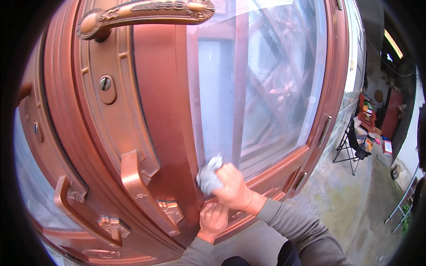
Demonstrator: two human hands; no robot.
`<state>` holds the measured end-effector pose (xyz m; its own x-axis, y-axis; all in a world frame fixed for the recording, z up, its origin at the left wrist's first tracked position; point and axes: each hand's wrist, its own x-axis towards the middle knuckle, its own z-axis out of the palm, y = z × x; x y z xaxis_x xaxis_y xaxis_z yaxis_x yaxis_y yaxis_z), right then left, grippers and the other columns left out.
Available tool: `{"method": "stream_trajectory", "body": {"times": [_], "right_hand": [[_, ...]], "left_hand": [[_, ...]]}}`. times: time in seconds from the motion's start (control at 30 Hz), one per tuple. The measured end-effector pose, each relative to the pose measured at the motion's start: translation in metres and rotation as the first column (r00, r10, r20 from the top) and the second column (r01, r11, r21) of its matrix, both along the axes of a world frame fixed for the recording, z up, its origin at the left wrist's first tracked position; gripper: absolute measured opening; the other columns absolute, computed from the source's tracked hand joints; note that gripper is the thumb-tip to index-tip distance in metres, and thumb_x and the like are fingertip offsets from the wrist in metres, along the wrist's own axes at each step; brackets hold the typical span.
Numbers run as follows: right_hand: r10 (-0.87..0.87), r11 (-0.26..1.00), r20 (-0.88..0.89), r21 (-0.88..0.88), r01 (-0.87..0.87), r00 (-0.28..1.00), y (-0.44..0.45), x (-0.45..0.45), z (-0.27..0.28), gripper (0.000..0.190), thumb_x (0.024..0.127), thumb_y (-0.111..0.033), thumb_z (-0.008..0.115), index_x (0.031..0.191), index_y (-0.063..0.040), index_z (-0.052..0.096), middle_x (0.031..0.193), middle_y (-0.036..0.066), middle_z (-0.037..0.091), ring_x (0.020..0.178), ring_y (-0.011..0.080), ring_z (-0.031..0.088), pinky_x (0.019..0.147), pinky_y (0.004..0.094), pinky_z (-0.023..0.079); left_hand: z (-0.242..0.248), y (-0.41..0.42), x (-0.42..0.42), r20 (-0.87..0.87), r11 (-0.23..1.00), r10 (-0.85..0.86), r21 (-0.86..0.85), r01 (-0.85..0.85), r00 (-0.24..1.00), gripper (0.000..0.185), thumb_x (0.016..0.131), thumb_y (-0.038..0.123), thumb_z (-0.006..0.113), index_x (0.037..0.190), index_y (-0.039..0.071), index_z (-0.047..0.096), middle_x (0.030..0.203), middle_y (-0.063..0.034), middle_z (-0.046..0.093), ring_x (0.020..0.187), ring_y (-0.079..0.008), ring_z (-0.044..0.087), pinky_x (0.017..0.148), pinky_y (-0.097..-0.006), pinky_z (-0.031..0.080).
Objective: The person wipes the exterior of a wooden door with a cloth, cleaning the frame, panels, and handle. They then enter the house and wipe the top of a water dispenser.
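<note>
My right hand (233, 188) grips a crumpled grey cloth (209, 178) and presses it to the lower left corner of a glass pane (218, 99). That pane is set in a copper-red metal door (163, 83). Just below, my left hand (213, 219) rests with curled fingers against the door near the bottom of the pane frame; its palm is hidden, so I cannot tell whether it holds anything. Left of both hands is a copper-coloured pull handle (139, 189). An ornate lever handle (149, 15) juts out near the top, above a keyhole cylinder (105, 83).
A second door leaf with its own pull handle (80, 212) stands at the left. Hinges (324, 131) line the right edge. Farther right are a black folding chair (354, 143) with items on it, a white-and-red box (387, 148) and a metal ladder (402, 202) on a concrete floor (339, 199).
</note>
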<state>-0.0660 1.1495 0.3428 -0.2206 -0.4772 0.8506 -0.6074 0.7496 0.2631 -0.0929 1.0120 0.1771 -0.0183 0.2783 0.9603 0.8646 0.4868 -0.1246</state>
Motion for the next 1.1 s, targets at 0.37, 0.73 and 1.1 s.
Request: {"method": "stream_trajectory", "body": {"times": [0.37,0.73,1.1], "right_hand": [[-0.091,0.932,-0.464,-0.351,-0.089,0.881,-0.076,-0.037,0.192,0.02,0.082,-0.003,0.06,0.102,-0.003,0.061,0.103,0.027,0.051,0.088,0.0457,0.053,0.075,0.054,0.045],[-0.132,0.988,-0.002,-0.087,0.131,0.991,0.083,0.014,-0.061,0.016,0.078,-0.021,0.072,0.093,-0.015,0.068,0.089,0.009,0.051,0.084,0.0308,0.056,0.071,0.0439,0.046],[-0.676,0.506,0.078,-0.674,0.538,0.733,0.36,0.034,-0.109,0.033,0.084,0.001,0.074,0.114,-0.005,0.062,0.109,0.022,0.061,0.098,0.0459,0.063,0.082,0.0521,0.054]], "left_hand": [[0.004,-0.009,0.0,-0.04,0.997,0.054,-0.044,-0.056,0.998,0.028,0.096,0.009,0.068,0.121,0.008,0.08,0.116,-0.0037,0.07,0.113,-0.0234,0.064,0.107,-0.0433,0.051],[0.004,-0.008,-0.004,-0.122,0.983,0.131,-0.112,-0.145,0.984,0.032,0.09,0.0,0.067,0.118,0.004,0.08,0.12,-0.0102,0.069,0.114,-0.0309,0.061,0.106,-0.0486,0.05],[0.009,0.012,0.003,-0.159,0.967,0.227,-0.08,-0.242,0.961,0.02,0.098,0.023,0.072,0.11,0.007,0.077,0.109,-0.0088,0.064,0.103,-0.0273,0.061,0.095,-0.0482,0.054]]}}
